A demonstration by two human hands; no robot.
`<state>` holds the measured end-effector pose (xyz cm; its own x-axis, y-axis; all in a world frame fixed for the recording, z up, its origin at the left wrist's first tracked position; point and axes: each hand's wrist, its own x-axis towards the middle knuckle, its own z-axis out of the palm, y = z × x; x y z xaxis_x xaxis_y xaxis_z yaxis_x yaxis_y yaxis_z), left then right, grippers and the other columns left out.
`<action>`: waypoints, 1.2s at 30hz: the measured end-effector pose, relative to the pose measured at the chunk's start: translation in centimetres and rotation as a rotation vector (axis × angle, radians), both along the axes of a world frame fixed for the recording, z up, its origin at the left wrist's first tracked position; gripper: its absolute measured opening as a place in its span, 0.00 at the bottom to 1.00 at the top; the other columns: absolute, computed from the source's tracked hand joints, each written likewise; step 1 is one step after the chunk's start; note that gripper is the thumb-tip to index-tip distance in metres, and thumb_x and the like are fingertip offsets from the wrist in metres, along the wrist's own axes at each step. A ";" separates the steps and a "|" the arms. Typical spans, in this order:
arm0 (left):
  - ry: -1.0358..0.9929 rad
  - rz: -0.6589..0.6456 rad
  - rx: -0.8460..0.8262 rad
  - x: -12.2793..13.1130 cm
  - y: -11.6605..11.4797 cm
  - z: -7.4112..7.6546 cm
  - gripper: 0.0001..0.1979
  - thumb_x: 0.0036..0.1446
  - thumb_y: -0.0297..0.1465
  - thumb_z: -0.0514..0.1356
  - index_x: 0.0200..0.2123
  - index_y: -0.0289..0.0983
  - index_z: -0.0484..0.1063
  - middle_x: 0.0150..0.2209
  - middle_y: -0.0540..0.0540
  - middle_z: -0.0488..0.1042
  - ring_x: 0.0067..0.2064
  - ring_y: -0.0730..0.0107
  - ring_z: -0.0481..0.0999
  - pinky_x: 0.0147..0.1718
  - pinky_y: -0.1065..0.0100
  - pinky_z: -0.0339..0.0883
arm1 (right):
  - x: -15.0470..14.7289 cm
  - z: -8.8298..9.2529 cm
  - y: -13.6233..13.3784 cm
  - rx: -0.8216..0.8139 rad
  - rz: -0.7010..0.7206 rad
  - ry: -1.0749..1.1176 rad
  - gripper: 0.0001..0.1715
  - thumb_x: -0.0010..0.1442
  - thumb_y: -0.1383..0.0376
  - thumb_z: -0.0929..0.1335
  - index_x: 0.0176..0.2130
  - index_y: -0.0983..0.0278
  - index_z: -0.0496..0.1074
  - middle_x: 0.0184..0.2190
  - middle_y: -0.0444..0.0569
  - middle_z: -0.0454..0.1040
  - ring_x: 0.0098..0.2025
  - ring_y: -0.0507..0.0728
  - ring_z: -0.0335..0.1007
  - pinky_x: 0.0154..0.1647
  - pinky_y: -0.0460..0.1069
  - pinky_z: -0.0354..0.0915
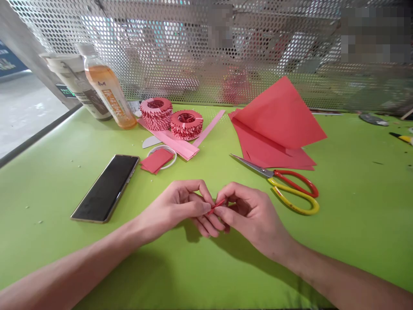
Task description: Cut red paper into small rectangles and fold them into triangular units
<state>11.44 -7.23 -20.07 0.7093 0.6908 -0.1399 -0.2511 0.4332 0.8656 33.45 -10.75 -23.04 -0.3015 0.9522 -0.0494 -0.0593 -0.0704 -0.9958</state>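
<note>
Small red paper piece is held up over the near middle of the table, between both hands. Left grip: thumb and index clamped on the piece's left, near end. Right grip: thumb and index clamped on its right, far end. Tips nearly meet, so most of the piece is covered; can't tell fold count or whether edges line up.

Looks like fine fold/crease work. My take on doing it well: let the left grip be the fixture and the right the tool. Line up edges before pressing, then run a thumbnail along the crease from one end to the other. Pinch light until aligned; thin paper likely creases wrong if squeezed early. Open the fingers a bit to check the edges.

Red paper slips lie far left of the hands, partly over a white ring; handy as a size check. Scissors sit just beyond the right grip, points toward far left. Keep the knuckles off them.
</note>
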 end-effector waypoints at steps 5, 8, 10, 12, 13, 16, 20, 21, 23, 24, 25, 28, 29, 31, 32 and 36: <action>0.008 -0.002 -0.003 0.0 0.1 0.0 0.03 0.60 0.29 0.66 0.34 0.35 0.76 0.32 0.35 0.88 0.30 0.56 0.88 0.29 0.65 0.80 | 0.0 0.1 0.0 -0.017 0.000 -0.003 0.12 0.63 0.63 0.89 0.37 0.55 0.88 0.27 0.38 0.83 0.28 0.54 0.75 0.29 0.48 0.75; 0.012 -0.005 -0.003 0.0 0.0 0.1 0.03 0.60 0.28 0.66 0.34 0.35 0.76 0.32 0.36 0.88 0.30 0.56 0.88 0.29 0.65 0.80 | 0.0 0.0 -0.1 -0.011 0.001 -0.006 0.13 0.63 0.62 0.89 0.37 0.55 0.87 0.27 0.39 0.83 0.28 0.55 0.75 0.29 0.48 0.75; 0.002 -0.008 0.000 -0.1 0.0 0.1 0.03 0.61 0.28 0.65 0.34 0.35 0.76 0.31 0.36 0.88 0.30 0.56 0.88 0.29 0.65 0.80 | 0.1 0.0 -0.1 -0.004 0.000 -0.010 0.13 0.63 0.61 0.89 0.37 0.55 0.87 0.27 0.39 0.83 0.28 0.55 0.75 0.29 0.48 0.75; -0.012 -0.010 -0.002 0.0 0.0 0.0 0.03 0.61 0.28 0.65 0.34 0.34 0.76 0.32 0.36 0.88 0.30 0.57 0.88 0.30 0.66 0.80 | 0.1 0.0 -0.1 0.000 -0.001 -0.018 0.13 0.64 0.61 0.89 0.37 0.55 0.87 0.28 0.39 0.82 0.28 0.55 0.75 0.29 0.49 0.75; -0.018 -0.010 -0.004 0.0 0.0 0.0 0.03 0.61 0.28 0.65 0.34 0.34 0.76 0.32 0.35 0.88 0.30 0.57 0.88 0.30 0.66 0.79 | 0.1 0.0 -0.1 0.001 0.000 -0.022 0.13 0.64 0.61 0.89 0.37 0.55 0.87 0.28 0.39 0.82 0.28 0.55 0.75 0.30 0.48 0.75; -0.020 -0.008 -0.004 0.0 0.0 0.0 0.03 0.62 0.27 0.65 0.34 0.33 0.76 0.32 0.35 0.88 0.30 0.57 0.88 0.30 0.66 0.79 | 0.0 0.1 -0.1 0.005 0.002 -0.018 0.13 0.65 0.61 0.89 0.37 0.56 0.86 0.28 0.38 0.82 0.28 0.54 0.75 0.29 0.48 0.75; -0.013 -0.002 0.004 0.0 0.0 0.0 0.03 0.61 0.27 0.65 0.34 0.33 0.76 0.32 0.35 0.87 0.30 0.56 0.88 0.30 0.65 0.80 | 0.0 0.2 0.0 0.016 -0.003 -0.030 0.12 0.66 0.60 0.88 0.38 0.55 0.86 0.28 0.38 0.81 0.27 0.55 0.74 0.29 0.48 0.74; -0.011 -0.003 0.004 0.0 0.0 0.0 0.03 0.61 0.28 0.65 0.34 0.34 0.76 0.32 0.35 0.88 0.30 0.56 0.88 0.30 0.65 0.80 | 0.0 0.2 0.0 0.016 -0.004 -0.035 0.12 0.66 0.60 0.88 0.37 0.55 0.87 0.27 0.39 0.81 0.27 0.55 0.74 0.29 0.49 0.75; -0.008 -0.004 0.004 -0.1 0.0 0.0 0.03 0.61 0.28 0.65 0.34 0.34 0.76 0.32 0.35 0.88 0.30 0.56 0.88 0.30 0.65 0.80 | 0.0 0.2 0.0 0.011 -0.004 -0.034 0.12 0.65 0.60 0.88 0.37 0.55 0.87 0.27 0.39 0.82 0.28 0.55 0.74 0.29 0.49 0.75; -0.005 -0.005 0.004 -0.1 0.0 0.0 0.03 0.61 0.28 0.65 0.34 0.34 0.76 0.32 0.35 0.88 0.31 0.56 0.88 0.30 0.65 0.80 | 0.0 0.2 0.0 0.008 -0.003 -0.030 0.12 0.65 0.60 0.88 0.37 0.55 0.87 0.27 0.39 0.82 0.28 0.55 0.74 0.29 0.49 0.75; 0.002 -0.005 0.004 -0.1 0.0 0.0 0.04 0.61 0.29 0.66 0.34 0.35 0.76 0.32 0.35 0.88 0.31 0.56 0.88 0.30 0.65 0.80 | 0.0 0.1 0.0 0.006 -0.002 -0.025 0.12 0.65 0.60 0.88 0.37 0.54 0.87 0.27 0.39 0.82 0.28 0.55 0.74 0.29 0.49 0.75; 0.030 0.003 0.009 0.0 0.0 0.1 0.05 0.59 0.31 0.67 0.33 0.35 0.76 0.31 0.35 0.88 0.30 0.54 0.88 0.29 0.64 0.80 | 0.0 0.2 0.0 0.007 -0.001 -0.016 0.12 0.64 0.61 0.88 0.37 0.55 0.87 0.27 0.39 0.82 0.27 0.55 0.75 0.29 0.49 0.75; 0.039 0.007 0.011 0.0 -0.1 0.2 0.06 0.59 0.31 0.67 0.33 0.35 0.76 0.31 0.36 0.88 0.30 0.54 0.88 0.29 0.64 0.80 | 0.0 0.2 0.0 0.008 -0.001 -0.017 0.12 0.64 0.61 0.88 0.37 0.55 0.86 0.27 0.38 0.82 0.27 0.55 0.75 0.29 0.49 0.75; 0.047 0.017 0.016 0.1 -0.1 0.3 0.06 0.58 0.32 0.67 0.32 0.35 0.76 0.30 0.36 0.88 0.29 0.54 0.88 0.29 0.63 0.80 | -0.1 0.4 0.0 0.002 -0.001 -0.021 0.13 0.63 0.61 0.89 0.36 0.55 0.86 0.26 0.38 0.82 0.27 0.55 0.75 0.28 0.49 0.74; 0.046 0.021 0.020 0.1 -0.1 0.4 0.06 0.58 0.32 0.67 0.32 0.36 0.76 0.29 0.37 0.88 0.29 0.54 0.88 0.29 0.63 0.80 | -0.1 0.4 0.0 -0.004 -0.002 -0.021 0.13 0.63 0.61 0.89 0.36 0.55 0.86 0.26 0.38 0.82 0.27 0.55 0.75 0.28 0.49 0.74; 0.042 0.032 0.039 0.3 -0.2 0.4 0.04 0.59 0.28 0.66 0.32 0.36 0.75 0.29 0.38 0.88 0.28 0.56 0.88 0.28 0.64 0.80 | -0.1 0.6 0.0 -0.036 0.002 -0.011 0.14 0.61 0.62 0.89 0.36 0.55 0.86 0.27 0.39 0.82 0.27 0.55 0.75 0.28 0.49 0.75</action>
